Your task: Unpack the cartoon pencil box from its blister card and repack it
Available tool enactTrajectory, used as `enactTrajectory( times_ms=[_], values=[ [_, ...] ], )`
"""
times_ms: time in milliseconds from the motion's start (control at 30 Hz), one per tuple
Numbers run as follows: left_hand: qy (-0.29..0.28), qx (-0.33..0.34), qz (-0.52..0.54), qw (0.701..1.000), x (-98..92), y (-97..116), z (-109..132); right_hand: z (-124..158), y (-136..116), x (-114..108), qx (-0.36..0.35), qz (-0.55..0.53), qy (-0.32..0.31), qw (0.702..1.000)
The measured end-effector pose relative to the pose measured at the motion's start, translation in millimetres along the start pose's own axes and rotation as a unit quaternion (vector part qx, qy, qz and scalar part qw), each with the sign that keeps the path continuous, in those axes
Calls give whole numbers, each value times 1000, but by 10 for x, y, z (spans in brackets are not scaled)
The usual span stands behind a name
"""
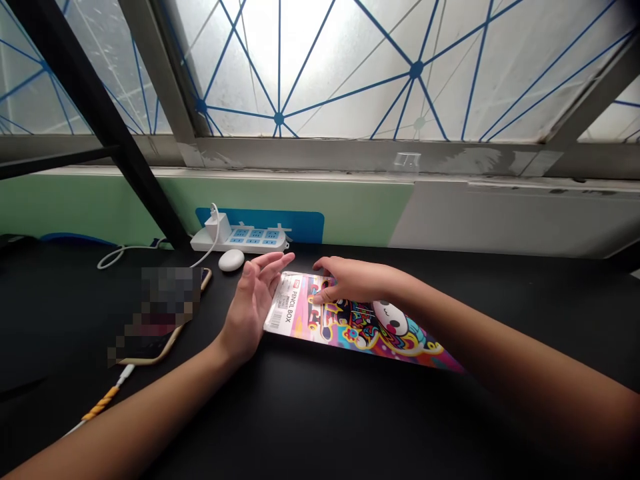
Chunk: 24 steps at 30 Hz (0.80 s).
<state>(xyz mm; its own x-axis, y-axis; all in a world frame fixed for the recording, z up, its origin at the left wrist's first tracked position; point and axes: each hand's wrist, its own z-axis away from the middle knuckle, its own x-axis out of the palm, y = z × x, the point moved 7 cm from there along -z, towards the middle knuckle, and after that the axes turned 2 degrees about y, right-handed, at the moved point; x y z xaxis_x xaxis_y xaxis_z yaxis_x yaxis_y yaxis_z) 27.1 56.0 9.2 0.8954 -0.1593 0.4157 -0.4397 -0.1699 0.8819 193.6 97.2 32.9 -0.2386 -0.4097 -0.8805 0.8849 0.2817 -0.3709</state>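
A flat, brightly coloured pencil box lies on the black table with its white label end towards the left. Printed on it are the words "PENCIL BOX", a barcode and a cartoon figure with a round white face. My left hand stands at the label end with its fingers stretched out, its palm side against or very close to that edge. Over the top of the box is my right hand, thumb and fingers apart, the thumb at the printed face and the fingertips near the far edge. My right forearm hides part of the box.
A phone, partly blurred, lies at the left with a cable plugged in. Behind stand a white power strip with a charger and a small white rounded case. A black metal post rises at the left before the window.
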Motion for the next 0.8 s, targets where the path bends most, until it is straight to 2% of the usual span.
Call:
enactTrajectory(
  times_ms=[100,200,267,333,433,500,600,667,733,800],
  values=[
    [-7,1,1,1000,-5,5,3,15,-46,10,-3,12,47,999],
    [-5,0,-4,1000,-25,24,10,208,110,-25,-2,38,126,991],
    [3,3,-9,1000,-44,43,4,434,369,-66,1,49,184,982],
    [11,7,-17,1000,-59,57,-8,684,778,-74,37,14,219,975],
    [16,6,-28,999,-56,41,-17,1007,1429,-15,120,-125,273,946],
    [14,-2,-26,1000,-35,13,-3,1106,1663,79,142,-244,297,912],
    [13,-11,-22,1000,2,-2,46,1079,1653,200,109,-419,316,844],
    [26,-16,-12,999,7,10,81,1015,1564,242,91,-487,310,811],
    [41,-21,-2,999,-2,20,103,969,1529,262,93,-519,299,795],
    [54,-30,-16,998,-22,8,107,962,1568,266,110,-521,291,795]
  ],
)
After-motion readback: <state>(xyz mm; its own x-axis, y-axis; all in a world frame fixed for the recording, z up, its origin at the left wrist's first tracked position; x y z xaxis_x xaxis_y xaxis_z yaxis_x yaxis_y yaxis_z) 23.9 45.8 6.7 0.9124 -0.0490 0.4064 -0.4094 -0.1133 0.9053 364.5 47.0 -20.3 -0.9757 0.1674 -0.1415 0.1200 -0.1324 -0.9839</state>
